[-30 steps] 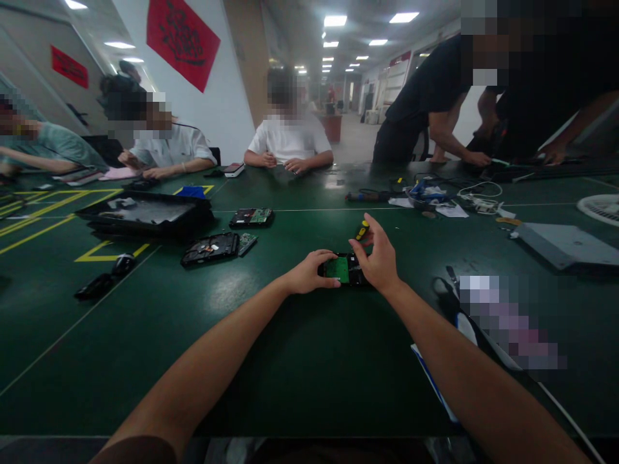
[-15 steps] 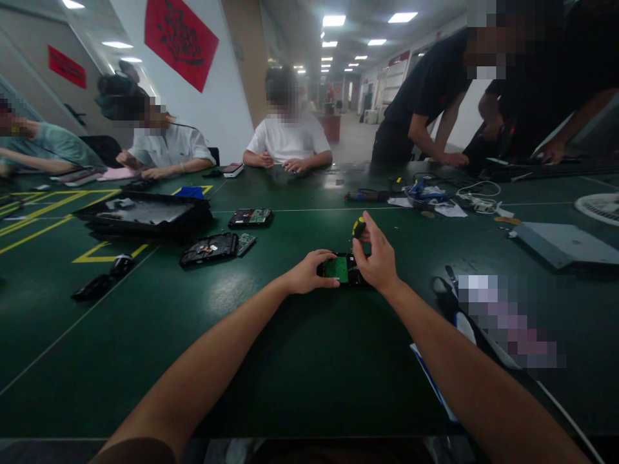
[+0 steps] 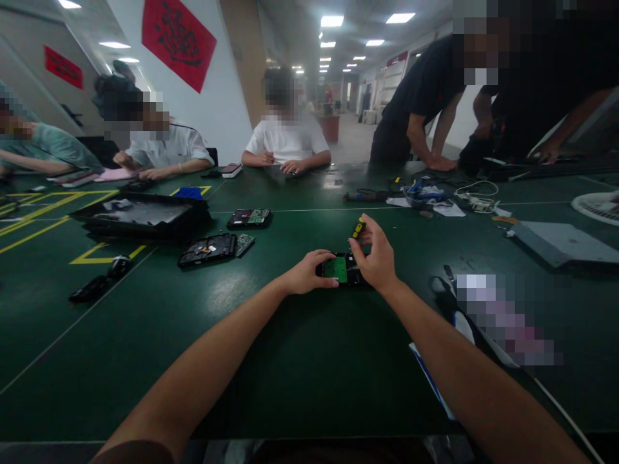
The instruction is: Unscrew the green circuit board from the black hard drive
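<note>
A hard drive (image 3: 341,269) with its green circuit board facing up lies on the dark green table in front of me. My left hand (image 3: 309,272) grips its left end, thumb along the near edge and fingers along the far edge. Above the drive's right part, my right hand (image 3: 377,252) holds a small yellow and black screwdriver (image 3: 358,228) between thumb and fingers, its handle upright with a slight tilt. The screwdriver's tip is too small to make out. The heel of my right hand is close to the drive's right end and hides part of it.
To the left are a second hard drive (image 3: 249,218), an opened drive casing (image 3: 207,250), a loose circuit board (image 3: 244,245) and a black tray (image 3: 140,216). On the right stand a grey metal box (image 3: 565,245) and a lanyard (image 3: 440,287). Cables (image 3: 425,191) lie farther back; several people surround the table.
The screwdriver handle has turned a little in my right fingers, showing a different side. My left hand and the hard drive stay put. The view has shifted slightly.
</note>
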`<state>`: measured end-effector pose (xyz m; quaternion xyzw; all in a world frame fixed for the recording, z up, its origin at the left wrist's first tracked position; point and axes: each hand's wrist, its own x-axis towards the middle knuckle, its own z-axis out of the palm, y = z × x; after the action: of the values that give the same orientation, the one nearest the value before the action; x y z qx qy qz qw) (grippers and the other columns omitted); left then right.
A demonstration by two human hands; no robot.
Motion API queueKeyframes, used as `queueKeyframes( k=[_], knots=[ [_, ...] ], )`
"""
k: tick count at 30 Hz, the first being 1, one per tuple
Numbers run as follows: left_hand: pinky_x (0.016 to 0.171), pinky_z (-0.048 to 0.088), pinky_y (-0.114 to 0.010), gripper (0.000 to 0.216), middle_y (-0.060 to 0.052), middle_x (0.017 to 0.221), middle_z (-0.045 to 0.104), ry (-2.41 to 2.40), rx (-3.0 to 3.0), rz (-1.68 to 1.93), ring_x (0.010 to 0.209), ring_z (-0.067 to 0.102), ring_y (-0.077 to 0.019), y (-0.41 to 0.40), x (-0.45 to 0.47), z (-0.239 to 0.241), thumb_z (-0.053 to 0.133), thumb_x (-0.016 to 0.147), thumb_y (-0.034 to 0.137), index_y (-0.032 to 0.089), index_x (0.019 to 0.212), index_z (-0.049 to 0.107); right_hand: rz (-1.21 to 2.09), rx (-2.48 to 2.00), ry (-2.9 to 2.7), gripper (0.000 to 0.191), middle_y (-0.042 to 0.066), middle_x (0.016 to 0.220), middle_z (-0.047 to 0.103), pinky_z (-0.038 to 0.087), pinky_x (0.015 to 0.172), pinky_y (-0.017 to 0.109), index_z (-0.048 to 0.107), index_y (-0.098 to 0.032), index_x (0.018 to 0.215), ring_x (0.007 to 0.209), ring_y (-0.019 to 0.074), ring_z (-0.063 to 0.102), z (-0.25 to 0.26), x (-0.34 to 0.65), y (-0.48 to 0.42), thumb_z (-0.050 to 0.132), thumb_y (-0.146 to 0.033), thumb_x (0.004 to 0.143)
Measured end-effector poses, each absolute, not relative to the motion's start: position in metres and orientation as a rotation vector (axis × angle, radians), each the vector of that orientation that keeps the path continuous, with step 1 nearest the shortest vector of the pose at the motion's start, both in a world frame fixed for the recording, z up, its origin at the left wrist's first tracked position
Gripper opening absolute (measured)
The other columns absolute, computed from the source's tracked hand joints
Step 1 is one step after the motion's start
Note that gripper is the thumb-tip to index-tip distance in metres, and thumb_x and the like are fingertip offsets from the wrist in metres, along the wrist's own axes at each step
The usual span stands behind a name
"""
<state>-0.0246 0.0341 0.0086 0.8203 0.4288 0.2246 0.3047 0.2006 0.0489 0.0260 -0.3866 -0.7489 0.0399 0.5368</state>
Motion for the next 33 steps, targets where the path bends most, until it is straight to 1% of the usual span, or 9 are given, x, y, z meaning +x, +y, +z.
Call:
queueKeyframes(
  k=[2,5,7,11,13,18,24,29,33],
  knots=[
    [0.119,0.031,-0.050,0.084,-0.011,0.153,0.039,1.132,2.177,0.591,0.141,0.038,-0.0327,0.0340,-0.0247,0.0088,0.077,0.071,0.058,0.025,0.143,0.048,0.081,-0.926,-1.782,0.064,0.011,0.129,0.059,0.061,0.085,0.049,0.033,-0.030,0.152,0.097,0.0261,0.067,0.0258,0.2007,0.0488,0.058,-0.029,0.093],
    [0.119,0.032,-0.049,0.085,-0.012,0.153,0.039,1.134,2.172,0.586,0.141,0.039,-0.0323,0.0342,-0.0251,0.0087,0.076,0.072,0.058,0.024,0.143,0.047,0.104,-0.914,-1.783,0.063,0.011,0.131,0.059,0.059,0.091,0.048,0.031,-0.028,0.153,0.101,0.0257,0.067,0.0262,0.2007,0.0483,0.054,-0.027,0.094],
    [0.118,0.033,-0.049,0.085,-0.011,0.153,0.039,1.138,2.169,0.584,0.141,0.039,-0.0324,0.0345,-0.0254,0.0084,0.076,0.072,0.058,0.025,0.144,0.047,0.105,-0.909,-1.780,0.063,0.011,0.129,0.060,0.059,0.092,0.047,0.031,-0.028,0.154,0.101,0.0251,0.067,0.0267,0.2007,0.0482,0.053,-0.025,0.094],
    [0.118,0.032,-0.051,0.084,-0.011,0.154,0.038,1.133,2.168,0.588,0.141,0.037,-0.0335,0.0342,-0.0258,0.0084,0.077,0.071,0.058,0.026,0.144,0.047,0.044,-0.939,-1.780,0.065,0.011,0.125,0.060,0.061,0.083,0.045,0.033,-0.029,0.153,0.093,0.0240,0.066,0.0281,0.2016,0.0480,0.057,-0.028,0.093],
    [0.118,0.032,-0.051,0.085,-0.011,0.154,0.039,1.134,2.169,0.588,0.141,0.038,-0.0336,0.0336,-0.0255,0.0094,0.077,0.071,0.058,0.026,0.144,0.047,0.043,-0.939,-1.791,0.066,0.010,0.125,0.060,0.062,0.082,0.044,0.032,-0.029,0.153,0.094,0.0240,0.066,0.0285,0.2019,0.0476,0.058,-0.028,0.092],
    [0.117,0.033,-0.052,0.084,-0.011,0.153,0.040,1.140,2.153,0.577,0.140,0.040,-0.0337,0.0323,-0.0246,0.0124,0.077,0.072,0.057,0.026,0.144,0.047,0.095,-0.922,-1.805,0.067,0.010,0.132,0.060,0.059,0.092,0.047,0.028,-0.029,0.155,0.102,0.0252,0.067,0.0274,0.2015,0.0476,0.054,-0.024,0.094],
    [0.117,0.032,-0.051,0.084,-0.011,0.154,0.039,1.134,2.170,0.586,0.141,0.038,-0.0339,0.0324,-0.0244,0.0119,0.077,0.072,0.057,0.025,0.143,0.047,0.040,-0.953,-1.790,0.068,0.012,0.137,0.056,0.062,0.084,0.048,0.029,-0.029,0.154,0.097,0.0259,0.067,0.0259,0.2024,0.0488,0.058,-0.028,0.092],
    [0.118,0.032,-0.050,0.084,-0.011,0.153,0.040,1.140,2.167,0.590,0.141,0.039,-0.0333,0.0321,-0.0240,0.0113,0.077,0.072,0.057,0.024,0.143,0.048,0.071,-0.928,-1.795,0.067,0.012,0.139,0.054,0.059,0.091,0.049,0.028,-0.028,0.155,0.105,0.0270,0.066,0.0243,0.2026,0.0503,0.054,-0.026,0.094],
    [0.118,0.032,-0.050,0.084,-0.012,0.153,0.040,1.139,2.168,0.588,0.140,0.039,-0.0336,0.0325,-0.0242,0.0113,0.077,0.071,0.057,0.024,0.142,0.048,0.050,-0.930,-1.780,0.067,0.012,0.134,0.057,0.062,0.083,0.048,0.031,-0.029,0.153,0.100,0.0268,0.066,0.0245,0.2022,0.0508,0.058,-0.028,0.092]
  ],
)
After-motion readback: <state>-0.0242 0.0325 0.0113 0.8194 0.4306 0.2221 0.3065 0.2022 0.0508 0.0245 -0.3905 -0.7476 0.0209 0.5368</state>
